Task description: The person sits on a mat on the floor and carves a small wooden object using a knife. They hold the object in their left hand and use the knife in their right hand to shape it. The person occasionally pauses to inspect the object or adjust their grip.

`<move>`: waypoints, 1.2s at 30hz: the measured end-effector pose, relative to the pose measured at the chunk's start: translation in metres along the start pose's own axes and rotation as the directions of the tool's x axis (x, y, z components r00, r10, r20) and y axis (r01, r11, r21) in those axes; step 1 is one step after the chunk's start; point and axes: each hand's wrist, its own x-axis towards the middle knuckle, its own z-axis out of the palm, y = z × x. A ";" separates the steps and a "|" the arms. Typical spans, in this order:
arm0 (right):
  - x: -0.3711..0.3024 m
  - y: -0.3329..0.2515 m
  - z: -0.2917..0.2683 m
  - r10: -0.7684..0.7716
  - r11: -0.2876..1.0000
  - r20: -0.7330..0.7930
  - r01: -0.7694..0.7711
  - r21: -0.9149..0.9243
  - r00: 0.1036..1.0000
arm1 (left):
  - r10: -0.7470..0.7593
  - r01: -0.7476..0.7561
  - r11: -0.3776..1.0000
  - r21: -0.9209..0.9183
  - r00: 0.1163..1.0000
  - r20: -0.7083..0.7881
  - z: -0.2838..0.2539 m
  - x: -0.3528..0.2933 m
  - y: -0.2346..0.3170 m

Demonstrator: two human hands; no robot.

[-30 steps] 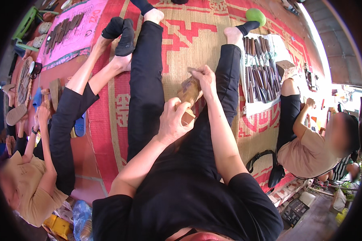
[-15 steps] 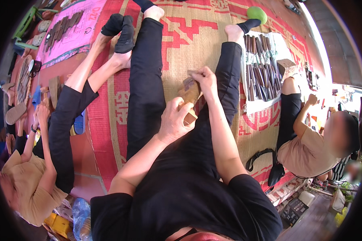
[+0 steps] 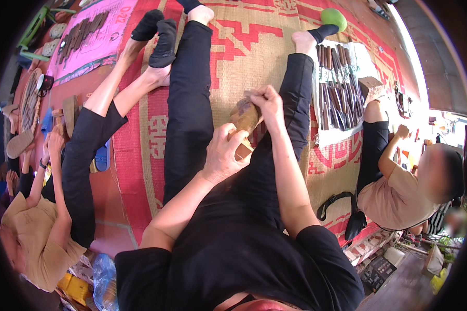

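A brownish-yellow wooden piece [image 3: 245, 118], rounded at its far part and blocky at its near end, is held above my lap between my legs. My left hand [image 3: 224, 155] is closed around its near part, thumb and fingers on opposite sides. At the far right of the wood, my right hand [image 3: 267, 106] has its fingers bent and pinched together. Something thin and greyish shows at those fingertips, too small to name. A dark purplish patch marks the wood's far part, beside my right fingers.
A red and tan woven mat [image 3: 244, 57] lies under my legs. Several dark-handled carving tools [image 3: 340, 88] lie on a white sheet right of my right leg. Beyond my right foot is a green ball [image 3: 333, 19]. People sit close at left and right; a pink sheet [image 3: 91, 39] bears more tools.
The wooden piece has turned slightly in my left hand, showing more of its near end. My right hand has shifted a little to the right along its far end.
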 end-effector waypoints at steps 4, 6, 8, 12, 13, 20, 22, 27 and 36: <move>0.006 0.014 0.000 -0.026 0.935 -0.093 -0.009 -0.353 0.995 | -0.037 0.037 0.999 -0.019 0.999 0.001 0.000 0.004 0.000; 0.014 0.003 0.014 -0.059 0.865 -0.058 0.022 -0.502 0.997 | -0.081 0.080 0.996 -0.039 0.996 -0.041 -0.001 0.008 -0.003; 0.023 -0.005 0.026 -0.095 0.768 -0.067 0.030 -0.639 0.993 | -0.143 0.137 0.987 -0.081 0.987 -0.067 -0.005 0.012 -0.007; 0.037 -0.006 0.036 -0.128 0.689 -0.169 -0.035 -0.724 0.977 | -0.117 0.111 0.990 -0.091 0.992 -0.056 -0.010 0.014 -0.012; 0.037 -0.005 0.030 -0.134 0.721 -0.202 -0.044 -0.692 0.970 | -0.105 0.100 0.990 -0.096 0.993 -0.056 -0.009 0.014 -0.012; 0.014 0.007 0.018 -0.089 0.888 -0.043 0.060 -0.457 0.995 | -0.107 0.103 0.991 -0.081 0.993 -0.049 -0.008 0.004 -0.014; 0.012 -0.006 0.022 -0.060 0.853 -0.071 0.015 -0.521 0.996 | -0.096 0.092 0.993 -0.073 0.994 -0.057 -0.005 0.002 -0.010; 0.047 0.005 0.021 -0.081 0.775 -0.227 -0.082 -0.626 0.970 | -0.042 0.041 0.998 -0.038 0.999 -0.027 -0.004 0.006 -0.003; 0.012 0.001 0.024 -0.063 0.881 -0.059 0.027 -0.473 0.996 | -0.080 0.079 0.995 -0.054 0.996 -0.025 -0.005 -0.002 -0.010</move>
